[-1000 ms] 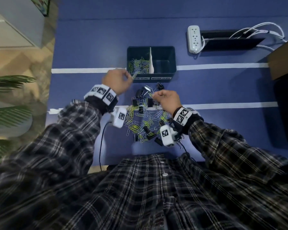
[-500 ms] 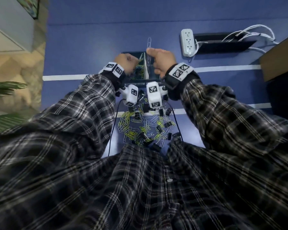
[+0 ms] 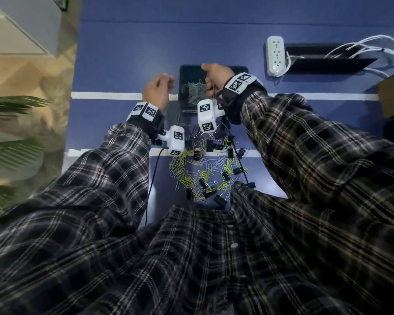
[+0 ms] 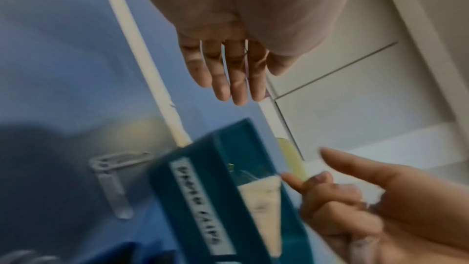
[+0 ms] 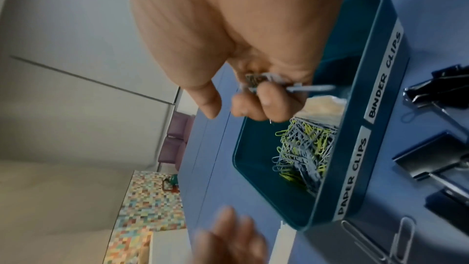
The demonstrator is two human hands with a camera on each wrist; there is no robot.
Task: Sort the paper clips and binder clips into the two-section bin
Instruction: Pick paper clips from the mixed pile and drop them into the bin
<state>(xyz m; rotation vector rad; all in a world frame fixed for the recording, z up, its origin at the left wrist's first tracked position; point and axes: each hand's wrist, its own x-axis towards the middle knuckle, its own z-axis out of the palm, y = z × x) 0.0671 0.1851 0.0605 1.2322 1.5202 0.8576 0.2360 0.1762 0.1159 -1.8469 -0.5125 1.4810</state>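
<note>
The left hand hangs over the worktop just left of the bin, above the far white tape line. In the left wrist view its fingers are loosely bent, close together, and hold nothing.

The bin stands at the middle of the worktop, on the far tape line. A pale divider splits it in two sections, labelled on the near wall. The left section holds a heap of grey and yellow paper clips. What lies in the right section cannot be seen.

The right hand is above the bin, over the divider. Its fingers are curled around a small bunch of grey paper clips; one sticks out toward the right section.

Between the bin and the near edge, around the near tape line, lies the unsorted pile of paper clips mixed with black binder clips. At the far right of the worktop lies a white power strip.
</note>
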